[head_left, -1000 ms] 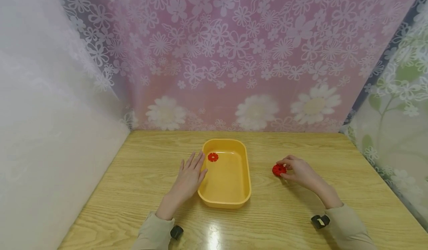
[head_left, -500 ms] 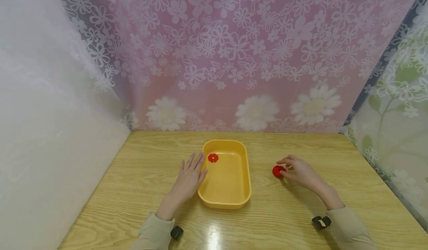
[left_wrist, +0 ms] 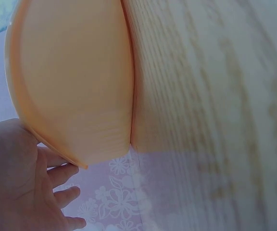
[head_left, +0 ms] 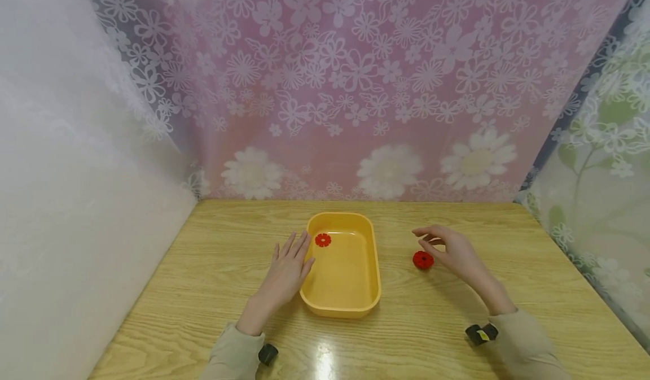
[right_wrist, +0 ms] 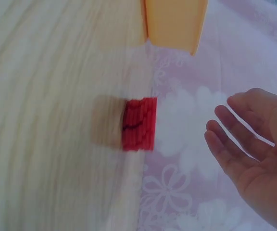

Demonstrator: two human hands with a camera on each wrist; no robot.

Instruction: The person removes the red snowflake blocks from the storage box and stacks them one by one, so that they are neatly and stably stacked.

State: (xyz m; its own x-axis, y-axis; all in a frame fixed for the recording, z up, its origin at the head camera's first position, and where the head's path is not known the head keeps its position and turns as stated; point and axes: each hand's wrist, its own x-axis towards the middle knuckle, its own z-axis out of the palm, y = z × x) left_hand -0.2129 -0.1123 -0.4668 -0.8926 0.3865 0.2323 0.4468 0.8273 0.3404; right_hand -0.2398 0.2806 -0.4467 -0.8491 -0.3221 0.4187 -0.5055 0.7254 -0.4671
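My left hand [head_left: 283, 271] rests with straight fingers on the left rim of a yellow rectangular tub [head_left: 341, 312]. In the left wrist view, that hand touches the rim of the tub [left_wrist: 78, 82]. Inside the tub, near its far left corner, lies one flat red notched disc [head_left: 318, 240], like a snowflake building disc. To the right of the tub, a short stack of similar red discs [head_left: 423, 260] stands on the table. Just behind and above this stack hovers my right hand [head_left: 457, 256], its fingers loosely bent and holding nothing. The right wrist view shows the stack [right_wrist: 141, 124] apart from the fingertips.
The wood-grain table [head_left: 228, 227] runs back to a pink flowered curtain [head_left: 325, 86]. A white sheet [head_left: 91, 160] closes off the left side, and a leaf-patterned one [head_left: 604, 199] the right. Dark wrist cameras [head_left: 268, 354] sit at both cuffs.
My right hand has let go of the red disc stack and risen slightly away from it. The stack stays on the table. My left hand and the tub have not moved.
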